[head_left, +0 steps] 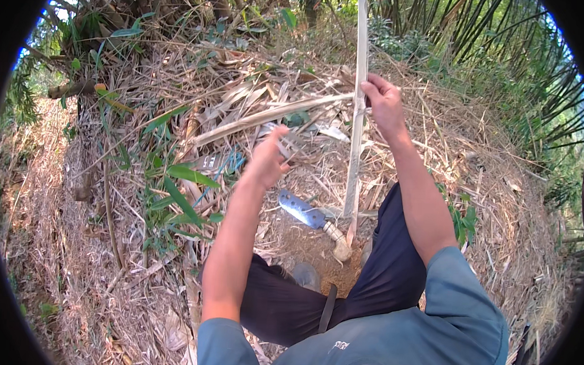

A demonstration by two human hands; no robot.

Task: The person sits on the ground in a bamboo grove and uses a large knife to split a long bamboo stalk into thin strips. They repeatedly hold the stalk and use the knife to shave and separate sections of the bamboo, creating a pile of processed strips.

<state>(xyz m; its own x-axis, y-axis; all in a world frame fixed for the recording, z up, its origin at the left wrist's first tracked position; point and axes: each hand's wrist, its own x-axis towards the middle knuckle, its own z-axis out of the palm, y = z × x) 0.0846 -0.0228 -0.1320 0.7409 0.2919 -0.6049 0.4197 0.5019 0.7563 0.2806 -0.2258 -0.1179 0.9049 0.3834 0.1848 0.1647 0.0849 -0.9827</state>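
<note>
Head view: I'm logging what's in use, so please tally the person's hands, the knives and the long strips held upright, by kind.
Hands (left hand, right hand): 2
Knife, lying on the ground: 1
Upright pale strip, in the right hand: 1
Total: 4

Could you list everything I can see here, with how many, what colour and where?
Strip: at least one, pale, upright in the right hand; strip
Pole: one, tan, lying beyond the left hand; pole
Knife: one, silvery blade, tan handle, on the ground before the person
Cord: count unclear, blue, left of the left hand
Dry leaves: many, tan, across the ground
Green leaves: many, green, mainly left
Stems: many, dark green, upper right
Shoes: two, greyish, partly hidden near the knife
Trousers: one pair, dark, lower middle
Shirt: one, blue-grey, bottom
Hands: two, bare; left open, right gripping the strip
</note>
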